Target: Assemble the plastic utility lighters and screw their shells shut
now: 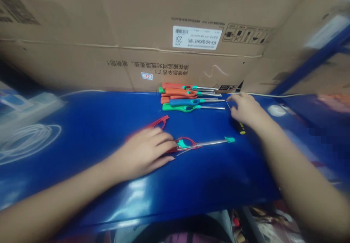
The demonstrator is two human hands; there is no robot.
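Note:
My left hand (149, 150) lies over a red long-necked lighter (195, 144), its fingers closed on the handle. The lighter's handle looks opened up: a red half-shell (162, 121) sticks out above my fingers, and a green trigger piece (182, 144) shows inside. A green piece (230, 140) sits at the end of its metal tube. At the right, my right hand (246, 110) has bent fingers around a thin screwdriver, whose black handle with a yellow end (241, 128) shows below the hand. Part of the screwdriver is hidden by the fingers.
Several assembled lighters (180, 102) in orange, blue and green lie stacked behind my hands. A large cardboard box (136, 24) stands along the back of the blue table (169, 195). White cable (41, 137) is coiled at the left; a white rounded object (276, 110) lies right.

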